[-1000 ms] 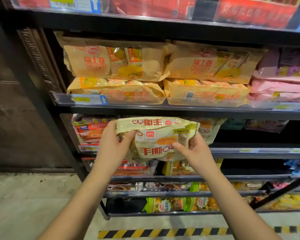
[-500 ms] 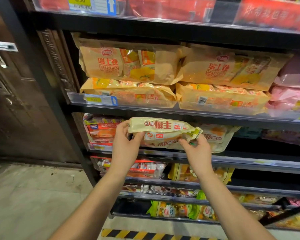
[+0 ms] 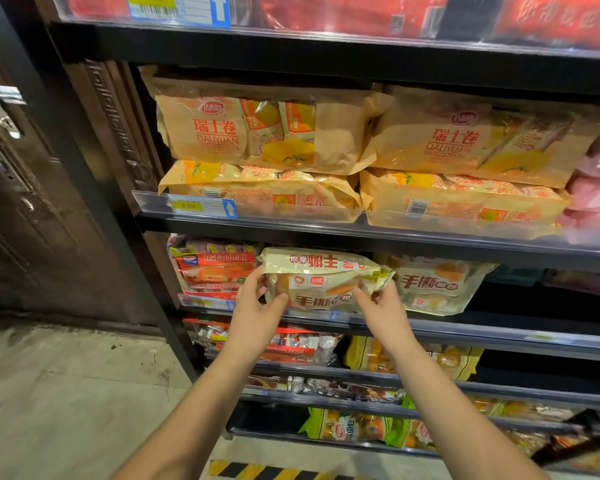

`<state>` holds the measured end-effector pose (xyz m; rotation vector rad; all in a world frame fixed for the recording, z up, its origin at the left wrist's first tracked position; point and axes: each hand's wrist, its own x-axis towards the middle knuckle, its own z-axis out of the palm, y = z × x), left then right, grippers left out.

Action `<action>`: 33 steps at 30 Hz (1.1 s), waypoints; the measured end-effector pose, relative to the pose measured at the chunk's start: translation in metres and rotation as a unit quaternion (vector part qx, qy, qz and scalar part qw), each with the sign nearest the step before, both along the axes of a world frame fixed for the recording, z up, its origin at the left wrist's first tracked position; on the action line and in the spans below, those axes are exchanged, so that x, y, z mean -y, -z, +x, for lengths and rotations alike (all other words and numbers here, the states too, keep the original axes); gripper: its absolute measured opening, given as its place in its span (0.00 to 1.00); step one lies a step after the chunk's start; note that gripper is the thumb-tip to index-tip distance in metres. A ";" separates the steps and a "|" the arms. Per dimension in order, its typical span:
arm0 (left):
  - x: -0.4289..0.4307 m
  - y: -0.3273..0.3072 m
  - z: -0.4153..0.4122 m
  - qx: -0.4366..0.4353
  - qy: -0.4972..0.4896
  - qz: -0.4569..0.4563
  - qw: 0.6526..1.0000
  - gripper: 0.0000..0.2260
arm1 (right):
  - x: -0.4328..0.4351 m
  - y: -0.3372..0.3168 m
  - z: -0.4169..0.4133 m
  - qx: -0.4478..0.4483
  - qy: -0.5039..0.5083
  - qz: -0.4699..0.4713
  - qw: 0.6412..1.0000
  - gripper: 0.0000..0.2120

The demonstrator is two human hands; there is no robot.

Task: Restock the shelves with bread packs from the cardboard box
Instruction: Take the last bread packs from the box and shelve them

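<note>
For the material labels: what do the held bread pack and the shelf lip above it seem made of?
The bread pack: thin glossy plastic film, seemingly; crinkles and shines. The shelf lip: clear hard plastic, likely; Swiss-roll packs and a price tag show through it.

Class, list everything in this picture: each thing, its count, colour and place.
bread pack: one, cream, middle shelf front.
matching pack: one, cream, right of it.
Swiss-roll packs: four, tan, shelf above.
red packs: a stack, left of bread pack.
pink packs: count unclear, right edge.
rack: one, black, holds all packs.
left hand: holds pack's left edge.
right hand: pinches its right corner.
</note>
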<state>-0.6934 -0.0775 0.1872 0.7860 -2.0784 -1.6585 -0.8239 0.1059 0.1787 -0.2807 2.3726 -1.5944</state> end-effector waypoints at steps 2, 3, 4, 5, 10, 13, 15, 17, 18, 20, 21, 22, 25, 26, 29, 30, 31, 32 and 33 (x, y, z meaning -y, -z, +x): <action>0.002 0.003 -0.001 0.015 0.007 0.005 1.000 0.20 | -0.001 0.005 0.000 -0.005 0.018 0.030 0.999 0.22; 0.002 0.005 -0.002 0.018 0.010 0.007 1.000 0.21 | -0.002 0.008 0.002 -0.002 0.028 0.034 0.999 0.26; 0.004 0.006 -0.003 0.020 0.011 0.010 1.000 0.22 | -0.002 0.011 0.004 0.000 0.031 0.035 0.999 0.28; 0.004 0.006 -0.004 0.022 0.012 0.011 1.000 0.22 | -0.003 0.014 0.006 -0.005 0.025 0.039 0.999 0.29; 0.004 0.002 -0.004 0.045 0.035 0.025 0.998 0.30 | 0.002 0.018 0.013 -0.020 -0.029 0.049 0.998 0.15; 0.007 0.001 -0.006 0.041 0.039 0.044 0.997 0.33 | 0.008 0.015 0.012 -0.036 -0.040 0.044 0.998 0.12; 0.010 0.002 -0.008 0.039 0.041 0.052 0.997 0.32 | 0.011 0.014 0.012 -0.044 -0.042 0.042 0.997 0.12; 0.012 0.004 -0.010 0.038 0.042 0.055 0.997 0.31 | 0.011 0.015 0.012 -0.043 -0.042 0.048 0.997 0.13; 0.013 0.004 -0.010 0.040 0.046 0.056 0.997 0.31 | 0.011 0.015 0.013 -0.043 -0.040 0.046 0.997 0.14; 0.012 0.004 -0.010 0.047 0.061 0.056 0.995 0.32 | 0.010 0.015 0.016 -0.043 -0.026 0.045 0.998 0.16; 0.011 0.003 -0.010 0.050 0.069 0.056 0.995 0.32 | 0.010 0.016 0.016 -0.041 -0.016 0.045 0.998 0.19; 0.011 0.003 -0.011 0.051 0.077 0.056 0.994 0.32 | 0.009 0.017 0.016 -0.041 -0.008 0.045 0.998 0.22; 0.014 0.001 -0.013 0.049 0.086 0.061 0.993 0.32 | 0.011 0.018 0.016 -0.049 -0.004 0.059 0.997 0.26; 0.016 0.001 -0.014 0.050 0.083 0.062 0.993 0.32 | 0.012 0.018 0.016 -0.052 -0.007 0.066 0.996 0.27; 0.021 0.002 -0.014 0.051 0.080 0.066 0.993 0.33 | 0.017 0.013 0.016 -0.049 -0.019 0.085 0.995 0.28; 0.022 0.002 -0.015 0.051 0.080 0.068 0.993 0.33 | 0.018 0.013 0.015 -0.051 -0.025 0.094 0.994 0.27; 0.022 0.003 -0.016 0.050 0.080 0.070 0.993 0.33 | 0.019 0.012 0.013 -0.049 -0.029 0.099 0.993 0.25; 0.022 0.004 -0.016 0.051 0.082 0.071 0.993 0.33 | 0.019 0.012 0.012 -0.049 -0.032 0.103 0.993 0.24; 0.021 0.004 -0.018 0.052 0.084 0.072 0.993 0.34 | 0.019 0.012 0.011 -0.050 -0.032 0.106 0.993 0.22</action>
